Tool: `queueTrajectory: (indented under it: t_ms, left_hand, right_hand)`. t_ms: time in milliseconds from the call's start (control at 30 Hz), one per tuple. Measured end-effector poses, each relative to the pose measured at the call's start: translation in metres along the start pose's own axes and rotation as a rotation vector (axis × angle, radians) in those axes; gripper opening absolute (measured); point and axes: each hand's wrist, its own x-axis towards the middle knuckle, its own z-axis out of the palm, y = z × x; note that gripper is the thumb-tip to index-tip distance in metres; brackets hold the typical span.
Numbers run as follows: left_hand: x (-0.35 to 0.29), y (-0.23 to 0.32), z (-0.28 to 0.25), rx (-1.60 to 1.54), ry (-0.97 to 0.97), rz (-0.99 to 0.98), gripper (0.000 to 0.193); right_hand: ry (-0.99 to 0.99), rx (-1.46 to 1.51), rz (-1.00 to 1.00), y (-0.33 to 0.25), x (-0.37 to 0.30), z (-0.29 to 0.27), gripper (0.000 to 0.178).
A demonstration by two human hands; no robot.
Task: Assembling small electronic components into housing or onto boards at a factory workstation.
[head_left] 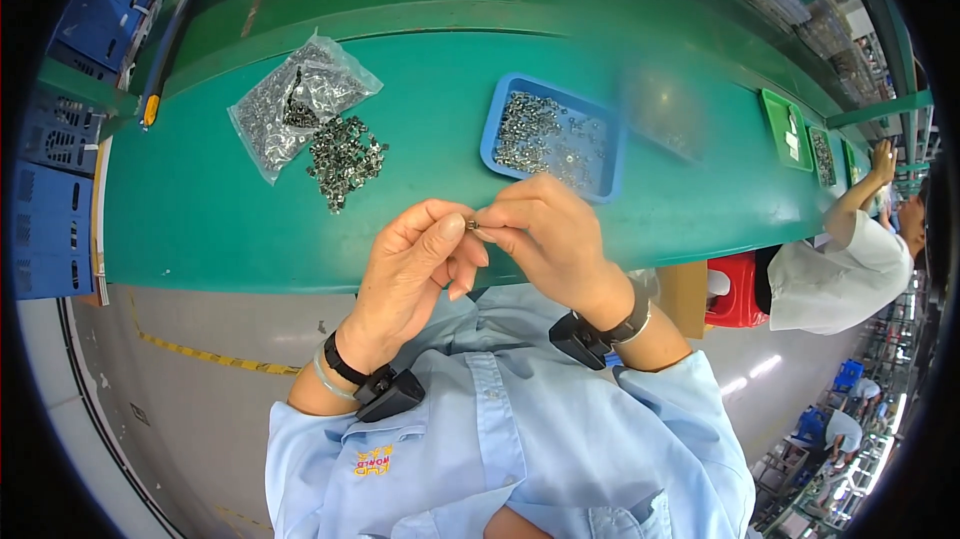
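My left hand (405,259) and my right hand (550,239) meet above the near edge of the green table. Between their fingertips is a small dark metal part (472,226), pinched from both sides; its exact kind is too small to tell. Beyond my left hand, a loose pile of small shiny metal parts (345,159) lies on the table, spilling by the mouth of a clear plastic bag (300,99) full of similar pieces. Past my right hand sits a blue tray (618,164) with many small metal parts in it, heaped toward its left side.
Blue crates (50,229) stand at the left end of the table (430,79). A yellow-tipped cutter (150,111) hangs beside them. Green trays (788,129) lie far right, where a co-worker (840,269) sits near a red stool (735,289). A cardboard box (685,299) stands below the edge.
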Motion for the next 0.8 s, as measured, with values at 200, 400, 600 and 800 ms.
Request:
queueTrajectory:
  t_ms: [200,400,600,800]
  left_hand:
    - [0.006,-0.008,0.011,-0.016,-0.013,-0.018,0.016]
    - [0.012,-0.016,0.014,-0.087,-0.053,-0.026,0.015]
    - [0.013,-0.027,0.019,-0.181,-0.087,0.019,0.014]
    - [0.015,-0.023,0.015,-0.125,-0.070,0.013,0.013]
  right_hand:
    - [0.092,0.053,0.017,0.003,-0.009,-0.004,0.021]
    - [0.135,0.090,0.040,0.006,-0.017,-0.003,0.018]
    - [0.170,0.170,0.106,0.003,-0.024,0.000,0.017]
    - [0.164,0.203,0.168,0.007,-0.026,0.001,0.015]
